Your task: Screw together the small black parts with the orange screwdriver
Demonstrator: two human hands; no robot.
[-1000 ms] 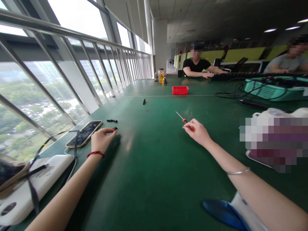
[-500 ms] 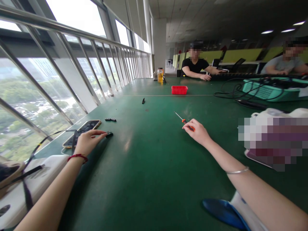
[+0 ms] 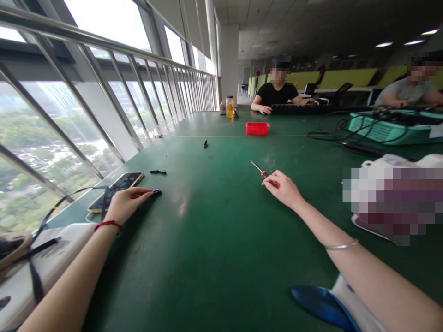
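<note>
My right hand (image 3: 285, 189) rests on the green table (image 3: 221, 240) with its fingers closed round the orange handle of a small screwdriver (image 3: 265, 174), whose thin shaft points away to the upper left. My left hand (image 3: 126, 203) lies low on the table beside a phone (image 3: 116, 185), fingers stretched out, the fingertips touching a small black part (image 3: 156, 192). Another small black part (image 3: 158, 171) lies just beyond it, and a third black part (image 3: 205, 144) farther up the table.
A red tray (image 3: 258, 128) and a jar of yellow liquid (image 3: 230, 108) stand far up the table. Cables and a teal device (image 3: 391, 129) fill the right side. Two other people sit at the far end. A white bag with straps (image 3: 44, 258) lies at the left edge by the window rail.
My left hand slid left toward the phone, taking the small black part with it, and its fingers flattened out. My right hand with the screwdriver stayed put.
</note>
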